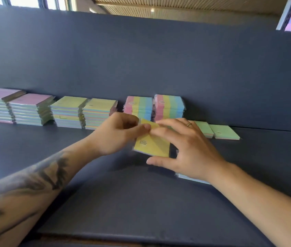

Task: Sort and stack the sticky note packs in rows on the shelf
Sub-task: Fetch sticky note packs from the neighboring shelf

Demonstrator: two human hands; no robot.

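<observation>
- The left hand (118, 132) pinches the top edge of a yellow pack (152, 146), thumb and curled fingers pressed on it, holding it tilted above the dark shelf (105, 202).
- The right hand (182, 148) has its fingers spread, fingertips touching the same pack's upper edge, thumb under its lower corner; a ring (189, 124) sits on one finger.
- The pack carries a few small dark printed lines, too blurred to read.
- Against the back panel stand pink-topped stacks (16, 108), yellow-topped stacks (84, 113) and striped stacks (154, 106).
- Two green packs (218, 131) lie flat to the right; a pale pack (191, 178) shows under the right wrist.
</observation>
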